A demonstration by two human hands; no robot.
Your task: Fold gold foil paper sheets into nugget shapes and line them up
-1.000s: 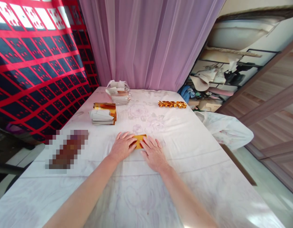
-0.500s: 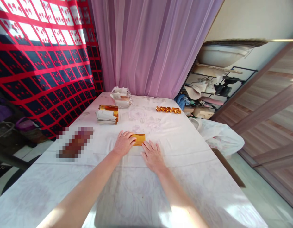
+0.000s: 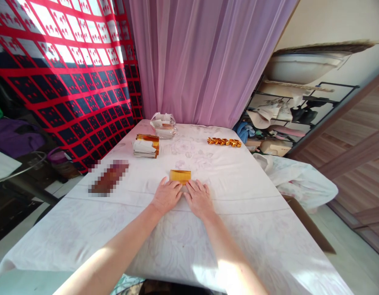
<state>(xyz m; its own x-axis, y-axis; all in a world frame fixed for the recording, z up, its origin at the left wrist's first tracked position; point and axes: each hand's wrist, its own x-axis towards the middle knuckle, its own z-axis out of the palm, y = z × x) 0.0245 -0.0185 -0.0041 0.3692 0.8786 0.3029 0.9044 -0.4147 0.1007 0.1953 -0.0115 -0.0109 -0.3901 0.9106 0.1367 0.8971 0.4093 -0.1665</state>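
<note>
A small flat rectangle of gold foil paper [image 3: 180, 177] lies on the cloth-covered table in front of me. My left hand [image 3: 168, 196] rests at its near left edge, fingers stretched out and fingertips at the paper. At the near right edge is my right hand [image 3: 199, 198], with its fingers apart and index fingertip by the paper's corner. Both thumbs point inward, close to each other, just below the paper. Further off to the right sits a folded gold foil chain [image 3: 224, 142]. To the left stands a stack of gold and white paper sheets [image 3: 145, 147].
Behind the stack is a clear plastic bag [image 3: 163, 125] with papers inside. A blurred-out reddish item [image 3: 109, 178] lies at the table's left side. A purple curtain [image 3: 189, 61] hangs beyond the far edge, and a loaded shelf [image 3: 287, 106] stands at the right.
My left hand has slid from the paper's left part to its near edge, uncovering more of it and coming closer to my right hand. The camera view has shifted slightly.
</note>
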